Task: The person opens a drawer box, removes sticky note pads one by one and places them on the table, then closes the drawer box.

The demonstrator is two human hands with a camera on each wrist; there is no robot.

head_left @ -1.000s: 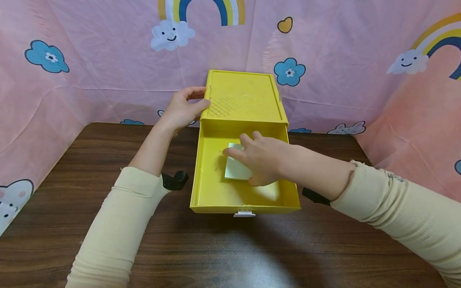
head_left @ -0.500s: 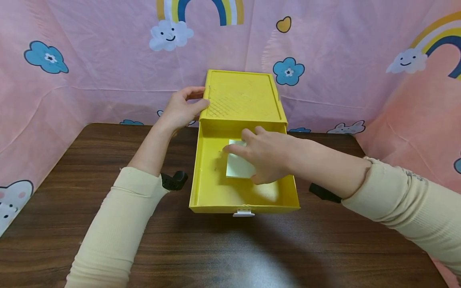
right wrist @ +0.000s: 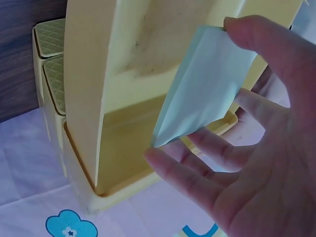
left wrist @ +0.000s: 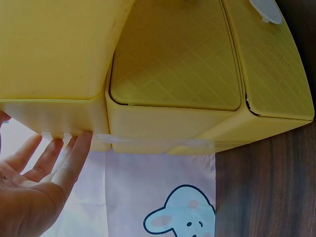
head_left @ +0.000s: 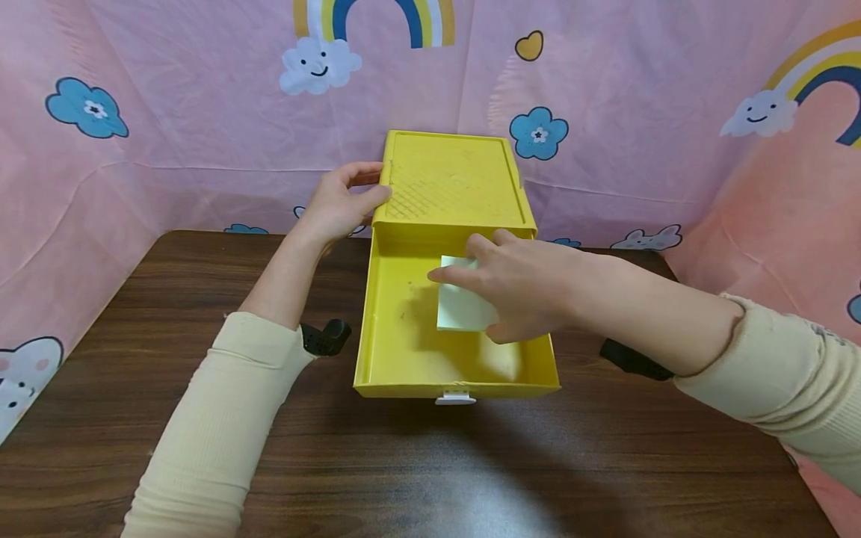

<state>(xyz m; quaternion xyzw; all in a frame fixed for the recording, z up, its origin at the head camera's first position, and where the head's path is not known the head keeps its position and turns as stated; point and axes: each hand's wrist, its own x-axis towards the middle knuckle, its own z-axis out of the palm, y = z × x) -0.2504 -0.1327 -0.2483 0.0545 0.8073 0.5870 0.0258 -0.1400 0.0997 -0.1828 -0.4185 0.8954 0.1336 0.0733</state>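
In the head view my right hand (head_left: 528, 288) holds a pale green pad of sticky notes (head_left: 460, 308) by its edges, over the pulled-out yellow drawer (head_left: 395, 347). The right wrist view shows the pad (right wrist: 207, 84) tilted, thumb on one edge and fingertips on the opposite edge. My left hand (head_left: 338, 205) rests against the left side of the yellow drawer cabinet (head_left: 457, 179), its thumb near the top edge. In the left wrist view, the fingers (left wrist: 74, 160) of that hand are extended, tips touching the cabinet's side.
A white handle (head_left: 455, 399) sits on the drawer's front. Other closed drawers (left wrist: 177, 59) with lattice-patterned fronts lie below the pulled-out one. The cabinet stands on a dark wooden table (head_left: 303, 456), with a pink patterned cloth (head_left: 229, 112) behind and at the sides.
My right hand has lifted a little and shifted right with the sticky note pad, which now lies farther right over the drawer. My left hand and the cabinet have stayed put.
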